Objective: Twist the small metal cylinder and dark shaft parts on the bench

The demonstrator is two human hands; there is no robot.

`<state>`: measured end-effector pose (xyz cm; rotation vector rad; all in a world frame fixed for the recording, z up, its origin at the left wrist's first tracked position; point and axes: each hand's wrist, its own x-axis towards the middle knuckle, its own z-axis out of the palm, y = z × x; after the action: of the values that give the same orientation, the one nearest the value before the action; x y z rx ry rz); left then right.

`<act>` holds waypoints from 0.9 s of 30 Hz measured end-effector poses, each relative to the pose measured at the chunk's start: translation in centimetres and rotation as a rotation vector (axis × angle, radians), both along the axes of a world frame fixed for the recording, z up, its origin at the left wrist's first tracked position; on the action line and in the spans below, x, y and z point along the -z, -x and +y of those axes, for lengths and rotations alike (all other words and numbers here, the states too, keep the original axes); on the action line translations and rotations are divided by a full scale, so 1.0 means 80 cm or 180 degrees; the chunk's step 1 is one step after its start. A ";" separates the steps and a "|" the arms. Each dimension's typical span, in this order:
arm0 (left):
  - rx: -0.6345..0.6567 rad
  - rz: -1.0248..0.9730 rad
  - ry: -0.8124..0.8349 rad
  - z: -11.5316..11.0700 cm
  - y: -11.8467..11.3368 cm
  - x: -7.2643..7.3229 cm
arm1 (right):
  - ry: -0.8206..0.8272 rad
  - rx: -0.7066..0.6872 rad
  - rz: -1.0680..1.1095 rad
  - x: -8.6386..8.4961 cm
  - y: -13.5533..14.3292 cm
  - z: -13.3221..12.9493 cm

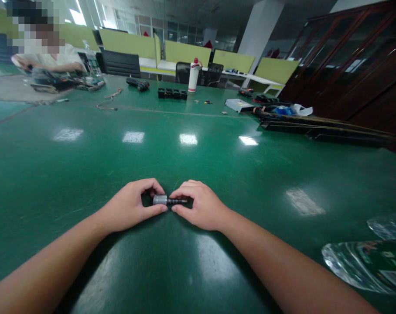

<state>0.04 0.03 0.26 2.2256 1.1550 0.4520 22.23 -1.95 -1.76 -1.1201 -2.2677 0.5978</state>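
A small grey metal cylinder with a thin, ringed black shaft [160, 199] lies level, low over the green table [198, 161], its shaft pointing right. The fingers and thumb of my left hand [132, 205] curl around the grey body from the left. From the other side, my right hand [203, 205] closes around the black shaft with thumb and fingers bent. The fingertips of the two hands nearly meet at the middle of the piece. Its exact kind cannot be made out.
Clear plastic bottles [364, 266] lie at the right front. Farther back stand a white bottle [194, 77] and a black slotted block [172, 93]; a power drill [138, 83] lies nearby. Long dark strips [315, 126] are at the right. Another person [54, 56] sits at the far left.
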 end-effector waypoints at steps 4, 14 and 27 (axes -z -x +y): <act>0.0009 0.0009 0.0001 0.000 -0.001 -0.001 | 0.0002 0.0001 -0.0019 0.000 0.000 0.000; -0.0011 0.0023 -0.0029 0.000 -0.002 -0.002 | 0.0010 0.0004 -0.0010 0.000 0.001 0.000; -0.0016 0.0029 -0.0022 -0.001 -0.002 -0.002 | 0.0004 0.0014 -0.0033 0.001 0.001 0.000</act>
<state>0.17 -0.05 0.40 2.2332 1.1654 0.4489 22.18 -1.93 -1.85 -1.1311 -2.2734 0.5929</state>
